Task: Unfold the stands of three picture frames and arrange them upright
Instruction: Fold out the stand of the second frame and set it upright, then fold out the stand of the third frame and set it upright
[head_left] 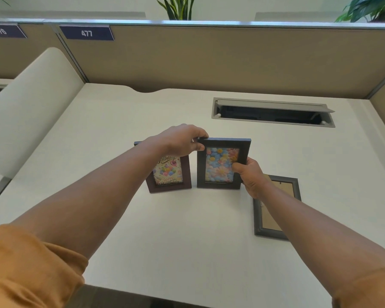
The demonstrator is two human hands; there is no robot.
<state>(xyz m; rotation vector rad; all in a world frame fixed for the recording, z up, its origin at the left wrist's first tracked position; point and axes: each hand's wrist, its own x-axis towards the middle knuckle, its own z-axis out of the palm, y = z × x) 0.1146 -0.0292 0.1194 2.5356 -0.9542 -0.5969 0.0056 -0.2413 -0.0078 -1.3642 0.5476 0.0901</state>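
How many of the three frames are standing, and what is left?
Done: the brown frame with the birthday balloon picture stands upright. In hand: left hand and right hand both grip the black frame with the flower picture, upright beside it on the white desk. Left: the grey frame lies flat, back upward.

Flower frame [222, 164]: upright on desk [187, 230], between left hand [180, 138] and right hand [252, 176]. Birthday frame [169, 172]: upright, under left hand. Third frame [276, 207]: apparently flat, beneath right hand.
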